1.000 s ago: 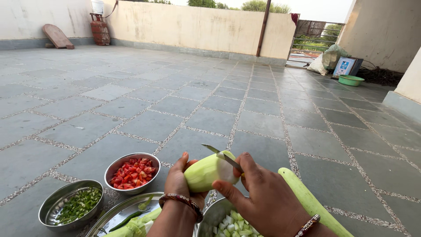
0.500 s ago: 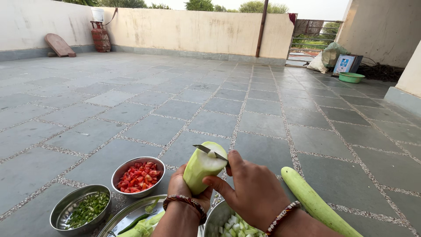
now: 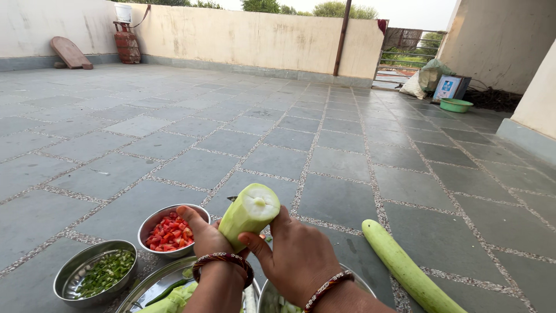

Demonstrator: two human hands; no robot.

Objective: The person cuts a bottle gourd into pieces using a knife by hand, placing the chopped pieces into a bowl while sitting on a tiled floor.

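1. Near the bottom centre, the left hand (image 3: 204,237) wraps its fingers around a peeled, pale green gourd (image 3: 249,213), cut end up.
2. The right hand (image 3: 295,255) closes beside it; a knife tip (image 3: 231,199) barely shows behind the gourd.
3. Left sit round steel bowls of tomato (image 3: 169,233) and chopped greens (image 3: 103,272).
4. Right, a long smooth gourd (image 3: 405,268) lies on stone tiles (image 3: 341,162).

Knife almost wholly hidden behind peeled gourd (image 3: 250,213); only a dark tip shows at its left. Bowl under right hand (image 3: 298,261) mostly covered, cut by bottom edge (contents barely visible). Steel plate (image 3: 159,282) and whole gourd (image 3: 405,268) run off frame.
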